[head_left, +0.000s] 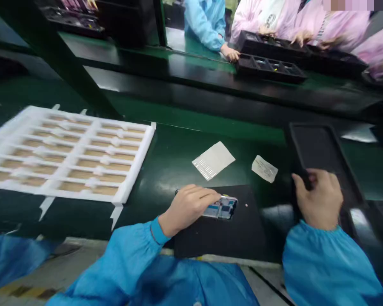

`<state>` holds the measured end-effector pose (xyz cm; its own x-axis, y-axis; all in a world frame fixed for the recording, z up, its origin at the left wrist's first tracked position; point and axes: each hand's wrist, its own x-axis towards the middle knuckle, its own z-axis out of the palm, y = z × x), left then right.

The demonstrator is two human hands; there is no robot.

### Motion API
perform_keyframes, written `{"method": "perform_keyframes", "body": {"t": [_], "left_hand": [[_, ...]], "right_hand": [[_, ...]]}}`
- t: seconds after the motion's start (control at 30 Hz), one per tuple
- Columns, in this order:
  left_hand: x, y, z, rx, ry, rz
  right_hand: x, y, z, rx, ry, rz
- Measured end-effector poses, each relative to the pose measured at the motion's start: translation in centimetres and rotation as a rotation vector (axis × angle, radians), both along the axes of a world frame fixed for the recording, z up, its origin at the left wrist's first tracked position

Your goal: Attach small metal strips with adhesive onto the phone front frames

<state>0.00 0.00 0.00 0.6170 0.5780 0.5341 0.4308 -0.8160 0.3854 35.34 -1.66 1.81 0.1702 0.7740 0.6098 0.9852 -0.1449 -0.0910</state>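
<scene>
My left hand [188, 208] lies with fingers curled over a small phone frame part [221, 208], holding it down on a black mat [223, 238] at the near edge of the green bench. My right hand [319, 197] is closed on the near left corner of a black tray [322, 153] to the right of the mat. Both sleeves are blue.
A white slotted tray [67, 155] holding several tan strips lies at the left. Two pale paper slips, one large [213, 160] and one small [264, 168], lie beyond the mat. Across the raised green divider, other people in blue and pink coats handle black trays [270, 66].
</scene>
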Motion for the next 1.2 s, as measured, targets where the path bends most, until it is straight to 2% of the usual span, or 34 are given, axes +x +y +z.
{"method": "perform_keyframes", "body": {"t": [0.1, 0.2, 0.27, 0.33, 0.43, 0.53, 0.6, 0.73, 0.83, 1.03, 1.2], "left_hand": [[-0.3, 0.2, -0.8, -0.104, -0.012, -0.031], [-0.6, 0.7, -1.4, -0.268, 0.038, -0.039], [-0.9, 0.9, -1.5, -0.381, 0.091, -0.057], [-1.1, 1.1, -1.6, -0.466, 0.129, -0.071], [-1.2, 1.1, -1.4, -0.535, 0.145, -0.063], [-1.2, 1.2, -1.3, -0.569, 0.154, -0.059], [-1.2, 1.4, -1.2, -0.579, 0.157, -0.059], [-1.1, 1.7, -1.2, -0.602, 0.117, -0.125], [-1.1, 1.7, -1.1, -0.636, 0.105, -0.194], [-0.9, 3.0, -0.7, -0.746, 0.045, -0.211], [-0.4, 4.4, -0.5, -0.843, 0.071, -0.287]], "right_hand": [[-3.8, 7.9, 0.8, 0.002, 0.019, 0.148], [-7.3, 14.9, 0.4, -0.068, 0.047, 0.282], [-9.5, 18.3, -0.3, -0.14, 0.064, 0.344], [-11.7, 19.8, -0.9, -0.189, 0.102, 0.396], [-15.1, 18.6, -1.5, -0.283, 0.233, 0.619], [-18.2, 15.6, -1.9, -0.513, 0.364, 0.968], [-19.8, 14.1, -2.4, -0.641, 0.377, 1.074], [-21.0, 13.5, -3.3, -0.69, 0.311, 1.039], [-20.8, 13.6, -3.1, -0.717, 0.239, 1.015], [-21.3, 12.5, -2.3, -0.697, -0.184, 0.978], [-21.9, 11.8, -2.5, -0.666, -0.262, 0.949]]}}
